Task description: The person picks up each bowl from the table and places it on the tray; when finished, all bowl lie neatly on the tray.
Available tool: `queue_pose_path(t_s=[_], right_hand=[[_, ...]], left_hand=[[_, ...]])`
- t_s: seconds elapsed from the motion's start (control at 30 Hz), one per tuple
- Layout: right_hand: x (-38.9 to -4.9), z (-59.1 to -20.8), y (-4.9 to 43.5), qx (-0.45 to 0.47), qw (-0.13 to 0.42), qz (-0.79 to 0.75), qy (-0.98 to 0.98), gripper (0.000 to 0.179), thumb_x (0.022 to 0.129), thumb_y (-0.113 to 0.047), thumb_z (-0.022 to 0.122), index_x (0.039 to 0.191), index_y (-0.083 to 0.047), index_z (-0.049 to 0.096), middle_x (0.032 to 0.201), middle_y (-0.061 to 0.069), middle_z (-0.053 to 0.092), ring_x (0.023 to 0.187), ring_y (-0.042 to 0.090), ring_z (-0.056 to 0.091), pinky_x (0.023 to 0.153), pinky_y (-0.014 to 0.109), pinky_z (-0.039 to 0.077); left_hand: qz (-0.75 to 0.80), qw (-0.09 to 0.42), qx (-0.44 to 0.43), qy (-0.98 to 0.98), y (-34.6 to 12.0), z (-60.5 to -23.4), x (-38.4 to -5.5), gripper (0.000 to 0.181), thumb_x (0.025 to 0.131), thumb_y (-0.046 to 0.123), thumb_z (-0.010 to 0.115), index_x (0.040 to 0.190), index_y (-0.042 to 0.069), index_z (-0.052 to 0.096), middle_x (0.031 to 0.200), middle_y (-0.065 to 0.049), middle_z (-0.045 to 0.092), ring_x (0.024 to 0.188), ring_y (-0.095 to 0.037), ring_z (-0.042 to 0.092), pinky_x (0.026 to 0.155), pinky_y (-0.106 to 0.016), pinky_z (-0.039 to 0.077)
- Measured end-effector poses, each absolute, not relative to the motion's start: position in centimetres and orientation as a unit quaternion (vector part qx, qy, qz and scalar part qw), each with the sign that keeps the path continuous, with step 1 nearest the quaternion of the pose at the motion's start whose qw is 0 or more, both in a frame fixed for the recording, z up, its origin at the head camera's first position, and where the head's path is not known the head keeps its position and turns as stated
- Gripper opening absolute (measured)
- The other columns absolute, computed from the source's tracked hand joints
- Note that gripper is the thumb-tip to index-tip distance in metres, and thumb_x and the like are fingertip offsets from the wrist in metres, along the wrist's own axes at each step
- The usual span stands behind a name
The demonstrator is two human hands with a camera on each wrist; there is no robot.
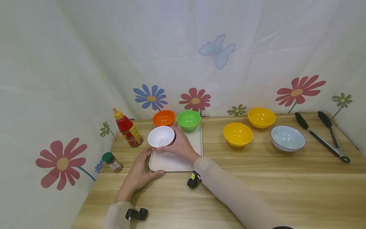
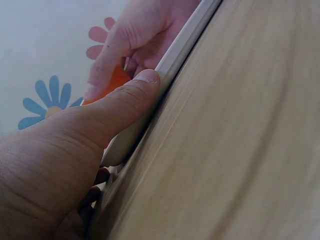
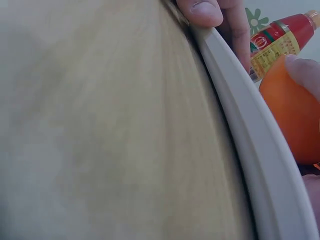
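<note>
My right hand grips a small bowl by its right side, over the tray's left part. Its inside looks white in the head view, while an orange outer wall shows below the thumb in the right wrist view. Around the front left corner of the white tray my left hand holds on, with its thumb at the front rim and its other fingers along the left side. An orange bowl and a green bowl sit side by side toward the tray's back.
Left of the tray are a red sauce bottle and a green-capped spice jar. To the right sit two yellow bowls, a pale blue bowl with a dark rim and black-tipped tongs. A flowered curtain hangs behind.
</note>
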State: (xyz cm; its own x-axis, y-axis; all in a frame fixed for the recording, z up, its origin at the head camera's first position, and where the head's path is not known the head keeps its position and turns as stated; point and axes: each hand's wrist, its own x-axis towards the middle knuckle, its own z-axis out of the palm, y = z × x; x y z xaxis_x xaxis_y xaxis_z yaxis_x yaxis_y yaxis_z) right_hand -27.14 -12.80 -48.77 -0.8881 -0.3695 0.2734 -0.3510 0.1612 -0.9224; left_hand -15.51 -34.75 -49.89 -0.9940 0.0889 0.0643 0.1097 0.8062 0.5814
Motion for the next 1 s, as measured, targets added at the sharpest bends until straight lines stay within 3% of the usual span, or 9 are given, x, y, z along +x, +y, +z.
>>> queue_pose_path(t_s=[0.63,0.83,1.0], right_hand=[[-27.5,-48.7,-12.2,-0.243,0.022,-0.606,0.757,0.107,0.08,-0.027,0.104,0.166,-0.008,0.043,0.157,0.012,0.061,0.143,0.03,0.059,0.127,0.05,0.047],[-27.5,-48.4,-11.9,-0.252,0.023,-0.616,0.746,0.12,0.079,-0.026,0.105,0.172,-0.018,0.031,0.163,0.011,0.055,0.148,0.029,0.055,0.132,0.05,0.042],[-27.4,-47.3,-11.7,-0.245,0.014,-0.608,0.755,0.117,0.08,-0.031,0.104,0.172,-0.021,0.033,0.167,0.012,0.051,0.152,0.029,0.052,0.132,0.048,0.043]], left_hand=[[-0.301,0.014,-0.053,-0.952,-34.3,-49.9,-15.7,0.123,0.084,0.071,0.089,0.172,0.005,0.036,0.18,-0.021,0.032,0.166,-0.047,0.027,0.133,-0.072,0.027],[-0.301,0.015,-0.053,-0.952,-34.4,-49.9,-15.7,0.121,0.085,0.069,0.09,0.172,0.006,0.036,0.18,-0.021,0.032,0.167,-0.047,0.027,0.134,-0.071,0.026],[-0.299,0.012,-0.045,-0.953,-34.5,-49.8,-15.5,0.119,0.086,0.066,0.09,0.172,0.004,0.036,0.18,-0.023,0.031,0.166,-0.048,0.026,0.133,-0.072,0.026]])
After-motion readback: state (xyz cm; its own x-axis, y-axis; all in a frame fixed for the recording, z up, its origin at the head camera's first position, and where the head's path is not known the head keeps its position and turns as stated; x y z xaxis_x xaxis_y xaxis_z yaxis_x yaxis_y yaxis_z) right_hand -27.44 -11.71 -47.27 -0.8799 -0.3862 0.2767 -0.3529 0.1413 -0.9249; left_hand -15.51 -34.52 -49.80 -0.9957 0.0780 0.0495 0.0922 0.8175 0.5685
